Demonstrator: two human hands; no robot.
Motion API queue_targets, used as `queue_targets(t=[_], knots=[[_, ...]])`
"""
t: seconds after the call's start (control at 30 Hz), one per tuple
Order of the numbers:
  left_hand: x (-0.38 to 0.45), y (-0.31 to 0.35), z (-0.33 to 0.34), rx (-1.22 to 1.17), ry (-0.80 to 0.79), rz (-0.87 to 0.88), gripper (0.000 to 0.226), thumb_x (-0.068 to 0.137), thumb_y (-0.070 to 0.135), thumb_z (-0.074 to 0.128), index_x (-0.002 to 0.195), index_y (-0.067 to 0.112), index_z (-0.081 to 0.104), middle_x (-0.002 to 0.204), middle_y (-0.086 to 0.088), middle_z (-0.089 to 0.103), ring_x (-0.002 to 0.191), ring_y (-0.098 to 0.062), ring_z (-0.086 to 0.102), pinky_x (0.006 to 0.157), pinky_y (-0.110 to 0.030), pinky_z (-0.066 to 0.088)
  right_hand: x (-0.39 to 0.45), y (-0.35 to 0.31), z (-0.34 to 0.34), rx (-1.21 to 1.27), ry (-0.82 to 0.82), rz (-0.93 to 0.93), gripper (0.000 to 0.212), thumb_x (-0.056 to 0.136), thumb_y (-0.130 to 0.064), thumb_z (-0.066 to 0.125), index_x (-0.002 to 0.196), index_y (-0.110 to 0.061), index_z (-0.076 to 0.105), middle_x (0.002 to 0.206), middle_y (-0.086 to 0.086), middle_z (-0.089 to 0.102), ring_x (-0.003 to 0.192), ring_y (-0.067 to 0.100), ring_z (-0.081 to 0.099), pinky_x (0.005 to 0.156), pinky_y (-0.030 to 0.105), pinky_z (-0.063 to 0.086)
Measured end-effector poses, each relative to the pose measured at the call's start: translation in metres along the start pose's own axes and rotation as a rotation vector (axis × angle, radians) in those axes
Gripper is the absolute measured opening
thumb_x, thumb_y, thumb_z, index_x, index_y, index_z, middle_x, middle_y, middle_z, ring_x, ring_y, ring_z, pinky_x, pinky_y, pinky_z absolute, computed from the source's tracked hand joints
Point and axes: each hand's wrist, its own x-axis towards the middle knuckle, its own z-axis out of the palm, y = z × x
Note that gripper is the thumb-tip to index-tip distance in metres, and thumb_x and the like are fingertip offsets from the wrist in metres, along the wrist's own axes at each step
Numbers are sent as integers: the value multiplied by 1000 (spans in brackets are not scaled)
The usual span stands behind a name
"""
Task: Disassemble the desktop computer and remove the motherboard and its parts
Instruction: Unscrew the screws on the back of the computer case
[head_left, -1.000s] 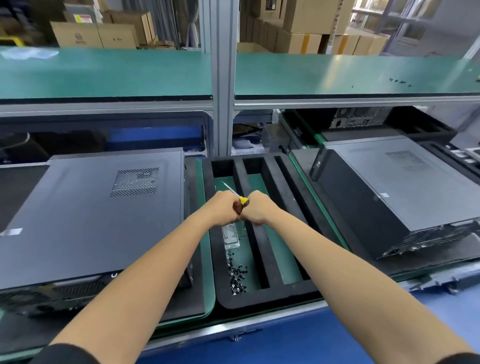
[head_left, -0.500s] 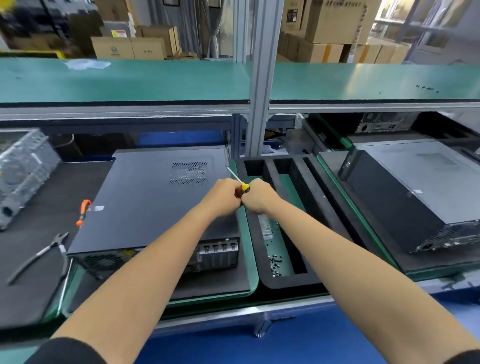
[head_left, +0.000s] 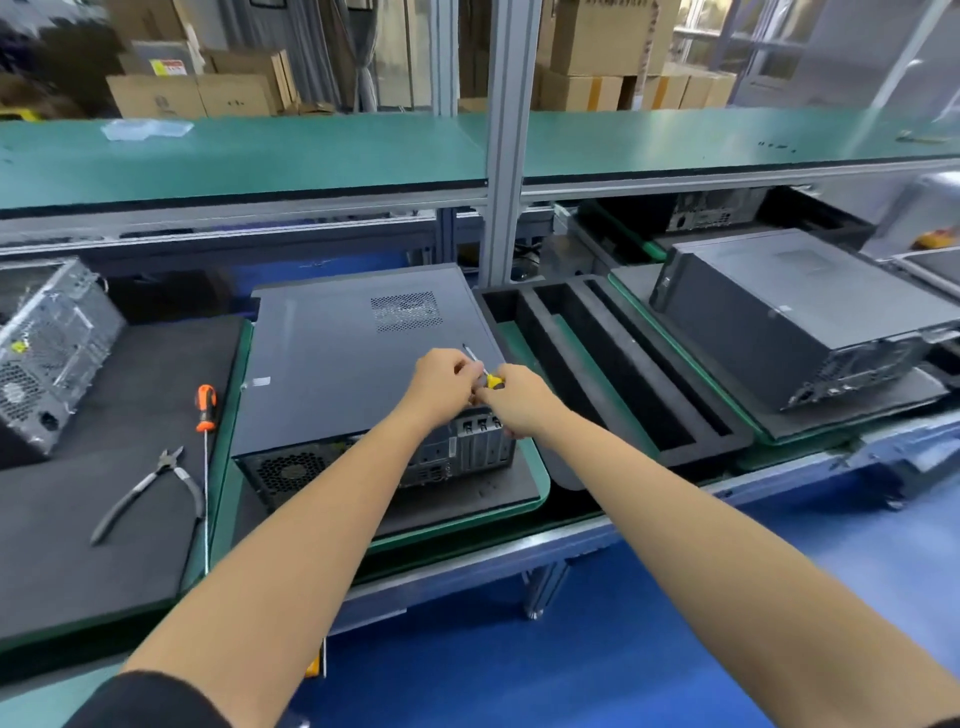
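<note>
While both hands meet over the desktop computer (head_left: 343, 364), right hand (head_left: 519, 402) grips the yellow handle of a small screwdriver (head_left: 485, 375), fingers curled round it; left hand (head_left: 444, 384) pinches the shaft just ahead of the handle, metal tip poking up and away past its knuckles. Versus half a second ago, the hands sit above the case's near right corner rather than at its right edge by the foam tray, and more of the bench's left side shows. Computer lies flat, side panel up, closed, rear ports and fan grille facing the person, on a dark mat (head_left: 467, 499) with a green rim. Just right of it, a black foam tray (head_left: 623, 364) with long slots. Second black computer case (head_left: 795, 312) on the bench's right end, well apart. Left of the computer, on a dark pad: orange-handled screwdriver (head_left: 205, 410) near the pad's right edge, pliers (head_left: 150, 486) beside it, bare metal chassis (head_left: 47, 348) at the far left edge. Green shelf (head_left: 311, 156) overhead, cardboard boxes (head_left: 197, 88) behind, blue floor (head_left: 519, 675) below.
</note>
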Motion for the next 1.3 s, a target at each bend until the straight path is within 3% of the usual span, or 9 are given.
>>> queue_targets(t=[0.17,0.43,0.53,0.6,0.77,1.03,1.3], knots=[[-12,3,15,-285,-10,-215,23,93,9,61,76,-5,69,61,-12,65,43,-10,57,45,-19,47,-28,16,-5,-18,-36,24,32,100,-35,45,78,-13,40,59,5,49,37,16,51,42,24,40],[-34,3,64,-433,-62,-372,25,92,5,58,68,2,66,63,-9,64,40,-8,56,40,-17,42,-56,47,-3,-12,-125,146,33,99,-23,37,72,-6,45,51,16,52,39,24,50,33,16,33],[-38,0,72,-498,-60,-438,19,92,5,58,74,4,65,67,-7,67,44,-8,58,40,-15,42,-57,54,1,-24,-155,168,34,99,-26,37,74,-5,47,54,18,53,47,28,53,38,21,36],[-39,-1,74,-549,-53,-450,17,93,4,58,77,6,64,69,-7,67,48,-9,59,42,-16,44,-55,56,3,-20,-161,174,32,99,-26,36,77,-5,47,56,18,52,51,29,55,40,23,38],[-37,0,75,-582,-2,-408,24,92,0,56,71,7,64,69,-10,65,54,-15,56,45,-19,47,-51,55,5,-23,-134,166,31,100,-24,34,74,-9,43,52,13,54,35,18,50,34,16,34],[-33,-5,74,-593,10,-427,11,92,3,59,85,6,67,74,-9,70,56,-13,58,54,-23,51,-49,55,4,-17,-145,161,25,99,-23,34,85,-7,47,62,15,56,41,21,53,33,16,33],[-31,-7,75,-622,34,-448,15,90,6,63,78,13,67,67,-2,72,49,-6,58,46,-19,47,-50,58,8,-16,-96,113,21,100,-21,39,81,-14,43,64,8,56,37,15,52,33,18,36]])
